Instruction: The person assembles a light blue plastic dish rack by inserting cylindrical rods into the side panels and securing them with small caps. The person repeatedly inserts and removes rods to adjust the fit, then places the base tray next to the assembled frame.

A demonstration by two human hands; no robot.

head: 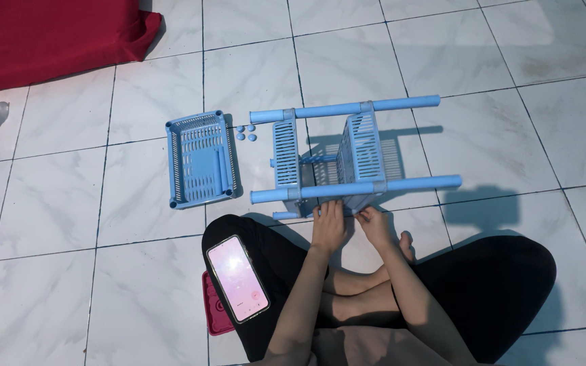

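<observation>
Blue plastic rack (347, 152) pinched by left hand (328, 227) and right hand (374, 224)

Subject: one person, seen from the head camera, occupying the lower centre and lower right of the frame; legs clothed in plain black trousers, dark throughout, no pattern or marking visible; feet bare, no socks or shoes; forearms bare to the lower frame edge, no sleeve reaching them; left hand (329, 227) and right hand (374, 224) bare, no gloves; no ring, watch or bracelet discernible, though the view is too small to be certain; at bottom centre a strip of muted brownish fabric, possibly the hem of a top.
</observation>
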